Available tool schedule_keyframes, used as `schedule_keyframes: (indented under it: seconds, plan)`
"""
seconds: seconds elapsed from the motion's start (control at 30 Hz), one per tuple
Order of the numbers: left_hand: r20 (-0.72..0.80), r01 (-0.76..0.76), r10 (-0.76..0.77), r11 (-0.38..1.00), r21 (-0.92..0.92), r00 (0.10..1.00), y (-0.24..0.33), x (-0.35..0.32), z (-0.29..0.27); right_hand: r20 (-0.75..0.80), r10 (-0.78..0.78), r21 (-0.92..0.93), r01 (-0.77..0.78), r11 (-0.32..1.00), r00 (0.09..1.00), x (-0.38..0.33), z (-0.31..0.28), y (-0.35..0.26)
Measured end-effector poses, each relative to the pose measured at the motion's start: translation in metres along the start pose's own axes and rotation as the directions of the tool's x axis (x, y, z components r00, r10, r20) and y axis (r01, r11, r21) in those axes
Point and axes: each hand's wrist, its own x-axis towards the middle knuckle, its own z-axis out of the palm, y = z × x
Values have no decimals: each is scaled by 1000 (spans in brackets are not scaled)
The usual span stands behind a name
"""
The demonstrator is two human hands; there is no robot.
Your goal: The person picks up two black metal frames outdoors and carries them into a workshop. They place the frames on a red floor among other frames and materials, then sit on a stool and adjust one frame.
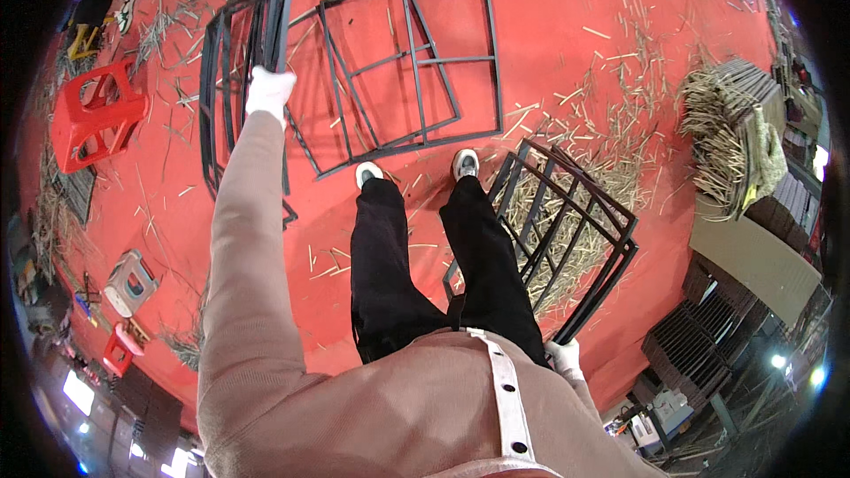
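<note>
My left hand (pixel 270 93), in a white glove, is closed around the bars of several dark metal frames (pixel 282 18) held upright at the left. My right hand (pixel 565 358), gloved in white too, grips the near corner of another set of dark frames (pixel 595 301). Those lean beside my right leg, with straw showing through their bars. Ahead of my shoes, overlapping rectangular frames (pixel 456 61) with crossbars lie flat on the red floor. The fingers of my right hand are partly hidden behind my body.
A red plastic stool (pixel 97 115) lies tipped at the left, near a beige stool (pixel 132 283). Loose straw is strewn over the red floor (pixel 549 26). At the right stand a bundle of cut stalks (pixel 722 137), a cardboard sheet (pixel 753 252) and dark stacked racks (pixel 695 345).
</note>
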Motion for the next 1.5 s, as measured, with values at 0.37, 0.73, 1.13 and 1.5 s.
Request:
schedule_keyframes:
  seconds: [0.37, 0.73, 1.13, 1.5]
  plan:
    - [114, 32, -39, 997, 65, 993, 85, -80, 112, 71, 49, -12, -48, 999, 996, 104, -106, 34]
    - [-94, 11, 44, 855, 519, 995, 110, -188, 277, 76, 41, -146, -29, 989, 996, 118, -99, 72]
    - [-117, -115, 150, 958, 262, 982, 48, -189, 217, 161, -40, -133, 62, 989, 986, 154, -133, 70]
    - [288, -3, -28, 994, 107, 957, -122, -435, 39, 215, -294, -94, 320, 943, 931, 149, -199, 34]
